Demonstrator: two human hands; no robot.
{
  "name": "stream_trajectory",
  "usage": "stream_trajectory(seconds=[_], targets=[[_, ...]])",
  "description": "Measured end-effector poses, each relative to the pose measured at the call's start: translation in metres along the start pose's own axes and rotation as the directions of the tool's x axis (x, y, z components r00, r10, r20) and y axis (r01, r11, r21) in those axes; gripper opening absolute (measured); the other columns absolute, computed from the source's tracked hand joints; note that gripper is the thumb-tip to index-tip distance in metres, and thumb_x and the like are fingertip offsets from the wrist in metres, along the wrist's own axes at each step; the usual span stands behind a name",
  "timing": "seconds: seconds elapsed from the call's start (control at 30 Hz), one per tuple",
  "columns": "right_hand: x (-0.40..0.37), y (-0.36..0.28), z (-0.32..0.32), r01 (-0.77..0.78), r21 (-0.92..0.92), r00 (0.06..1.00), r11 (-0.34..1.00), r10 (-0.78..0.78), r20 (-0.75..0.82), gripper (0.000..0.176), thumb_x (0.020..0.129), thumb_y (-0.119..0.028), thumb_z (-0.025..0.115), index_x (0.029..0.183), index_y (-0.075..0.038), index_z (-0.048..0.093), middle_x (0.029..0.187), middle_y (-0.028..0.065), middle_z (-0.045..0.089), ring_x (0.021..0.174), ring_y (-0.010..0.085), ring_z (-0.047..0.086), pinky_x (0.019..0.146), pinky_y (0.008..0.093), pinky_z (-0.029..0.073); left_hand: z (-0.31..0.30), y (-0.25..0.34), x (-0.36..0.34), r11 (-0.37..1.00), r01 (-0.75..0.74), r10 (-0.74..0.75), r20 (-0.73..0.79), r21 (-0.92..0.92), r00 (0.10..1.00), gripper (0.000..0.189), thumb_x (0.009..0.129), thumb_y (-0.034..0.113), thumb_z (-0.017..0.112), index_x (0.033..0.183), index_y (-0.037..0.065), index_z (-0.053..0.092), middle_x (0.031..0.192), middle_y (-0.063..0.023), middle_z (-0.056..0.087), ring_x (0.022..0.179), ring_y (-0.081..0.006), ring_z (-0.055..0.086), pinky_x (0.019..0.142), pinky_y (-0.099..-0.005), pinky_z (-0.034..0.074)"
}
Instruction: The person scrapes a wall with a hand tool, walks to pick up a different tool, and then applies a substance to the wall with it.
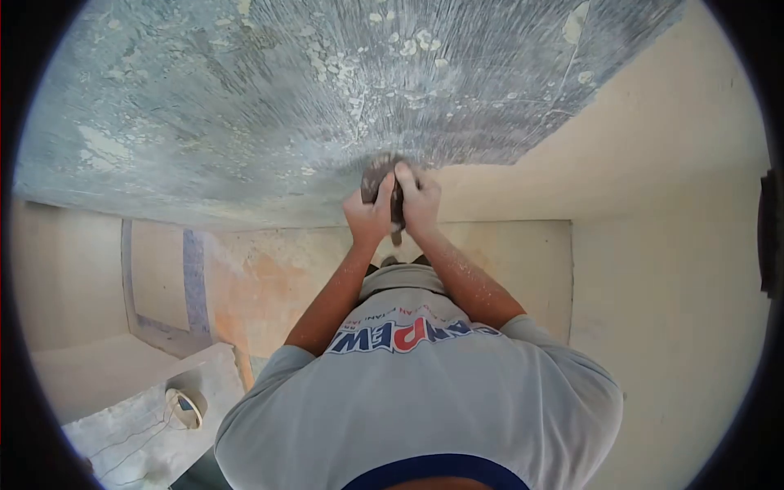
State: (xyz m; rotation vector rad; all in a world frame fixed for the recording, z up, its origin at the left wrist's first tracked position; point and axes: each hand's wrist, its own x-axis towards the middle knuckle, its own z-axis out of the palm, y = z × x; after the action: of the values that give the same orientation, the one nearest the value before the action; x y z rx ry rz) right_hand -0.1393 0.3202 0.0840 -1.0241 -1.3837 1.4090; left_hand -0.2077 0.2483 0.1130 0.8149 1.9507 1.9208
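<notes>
My left hand (pixel 371 216) and my right hand (pixel 421 207) are side by side in front of me, both closed around a dark brown piece of sandpaper (pixel 378 167). My thumbs lie over its near side. It is against or very close to the lower part of a grey wall (pixel 245 122) marked by pale flaked patches and fine streaks. White dust coats my fingers and forearms. The side of the sandpaper facing the wall is hidden.
A pale bucket (pixel 198 414) with a wire handle rests on a whitish ledge (pixel 131 445) at the lower left. On the right stands a cream wall (pixel 653 269). Orange stains mark the floor (pixel 269 282) below me. A dark object (pixel 767 233) shows at the right edge.
</notes>
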Motion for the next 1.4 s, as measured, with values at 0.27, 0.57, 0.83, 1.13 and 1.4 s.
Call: stream_trajectory(seconds=[0.27, 0.57, 0.83, 1.13, 1.4], targets=[[-0.002, 0.011, 0.005, 0.041, 0.152, 0.999, 0.988, -0.036, -0.037, 0.041, 0.093, -0.03, 0.069, 0.068, 0.001, 0.057, 0.057, -0.003, 0.049, 0.055, 0.0069, 0.042, 0.049, 0.0297, 0.036, 0.006, -0.003, -0.004, 1.0, -0.007, 0.008, -0.038, 0.029, 0.999, 0.024, 0.089, 0.018, 0.073, 0.087, -0.006, 0.069, 0.068, -0.0044, 0.066, 0.07, -0.0026, 0.056, 0.061, -0.0277, 0.049], [0.002, 0.003, 0.0, 0.029, 0.172, 0.999, 0.985, -0.033, 0.019, 0.04, 0.094, -0.028, 0.068, 0.069, 0.001, 0.058, 0.061, -0.0033, 0.05, 0.057, 0.0061, 0.04, 0.049, 0.0303, 0.034, 0.01, 0.01, -0.001, 0.997, -0.074, 0.072, -0.069, -0.031, 0.995, 0.021, 0.088, 0.016, 0.073, 0.088, -0.005, 0.071, 0.069, -0.0059, 0.069, 0.068, -0.0052, 0.061, 0.061, -0.0285, 0.051], [-0.001, -0.001, -0.001, 0.011, 0.129, 1.0, 0.992, -0.011, -0.003, 0.036, 0.093, -0.028, 0.068, 0.077, 0.003, 0.062, 0.064, -0.0004, 0.053, 0.06, 0.006, 0.043, 0.052, 0.0297, 0.037, 0.014, -0.001, -0.001, 0.996, -0.073, 0.069, -0.075, -0.053, 0.995, 0.025, 0.089, 0.018, 0.072, 0.081, -0.006, 0.067, 0.065, -0.001, 0.063, 0.067, -0.0032, 0.054, 0.058, -0.0274, 0.048], [0.006, -0.006, -0.006, 0.045, 0.02, 0.999, 0.999, -0.046, 0.016, 0.043, 0.092, -0.036, 0.068, 0.075, 0.003, 0.066, 0.055, 0.0017, 0.052, 0.055, 0.006, 0.045, 0.049, 0.0307, 0.038, 0.012, 0.015, 0.001, 1.0, -0.018, 0.019, -0.051, 0.02, 0.999, 0.024, 0.088, 0.016, 0.073, 0.08, -0.006, 0.067, 0.064, -0.0015, 0.062, 0.065, -0.0034, 0.054, 0.057, -0.0278, 0.048], [0.005, -0.01, -0.007, 0.002, 0.028, 1.0, 1.0, -0.002, 0.023, 0.044, 0.092, -0.033, 0.069, 0.065, 0.001, 0.061, 0.054, -0.0024, 0.047, 0.053, 0.0067, 0.04, 0.048, 0.0304, 0.036, 0.009, 0.009, 0.001, 0.995, -0.015, 0.019, -0.043, 0.101, 0.999, 0.025, 0.087, 0.017, 0.075, 0.081, -0.006, 0.068, 0.063, -0.0026, 0.062, 0.064, -0.0047, 0.056, 0.057, -0.0297, 0.049]])
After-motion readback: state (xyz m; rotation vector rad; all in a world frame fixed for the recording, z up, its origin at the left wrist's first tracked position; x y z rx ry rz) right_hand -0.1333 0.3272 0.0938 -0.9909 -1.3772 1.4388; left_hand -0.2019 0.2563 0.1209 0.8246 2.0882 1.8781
